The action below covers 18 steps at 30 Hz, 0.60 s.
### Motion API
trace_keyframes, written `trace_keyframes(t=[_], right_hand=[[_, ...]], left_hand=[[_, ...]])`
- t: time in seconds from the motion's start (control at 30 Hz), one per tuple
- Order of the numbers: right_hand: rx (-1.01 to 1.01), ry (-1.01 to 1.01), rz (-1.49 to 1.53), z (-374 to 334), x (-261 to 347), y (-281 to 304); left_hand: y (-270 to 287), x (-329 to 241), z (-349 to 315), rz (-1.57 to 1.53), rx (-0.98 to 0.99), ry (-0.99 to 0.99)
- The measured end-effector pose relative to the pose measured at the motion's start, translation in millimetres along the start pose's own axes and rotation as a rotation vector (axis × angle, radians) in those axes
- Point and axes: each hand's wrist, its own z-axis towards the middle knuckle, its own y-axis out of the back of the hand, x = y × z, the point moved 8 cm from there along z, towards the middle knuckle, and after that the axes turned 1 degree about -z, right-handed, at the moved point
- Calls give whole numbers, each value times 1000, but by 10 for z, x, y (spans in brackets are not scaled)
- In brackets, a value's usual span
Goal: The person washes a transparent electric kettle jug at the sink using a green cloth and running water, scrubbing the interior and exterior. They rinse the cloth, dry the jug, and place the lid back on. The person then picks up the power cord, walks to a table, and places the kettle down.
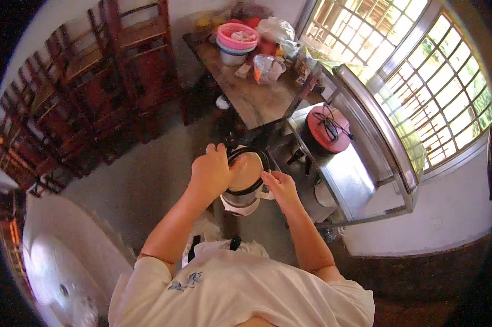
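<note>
In front of my body I hold a lidded jug-like appliance (245,166) with a round cream top, a black rim, a shiny grey band and a white lower part. A white handle stands out on its right side. My left hand (211,171) is closed round the left edge of the top, its fingertips partly hidden. At the right edge, next to the handle, my right hand (282,188) grips the rim with bent fingers. I cannot tell whether the top is fastened or loose.
A metal-framed cart (355,188) stands at the right, bearing a round pink-red appliance (325,131) with a black cord. Beyond is a wooden table (224,79) with stacked baskets (236,38) and plastic bags (269,68). Wooden chairs (142,71) line the left wall.
</note>
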Motion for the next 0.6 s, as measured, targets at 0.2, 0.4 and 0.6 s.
trace_keyframes(t=[0.2,0.4,0.6], right_hand=[[-201,-49,202,1433,417,206],[-391,-46,329,2624,584,505],[-616,-33,409,3610,719,800]], left_hand=[[57,-190,1991,20,-9,-244],[-98,-559,3776,14,121,-513],[-625,-933,5104,32,261,-765]])
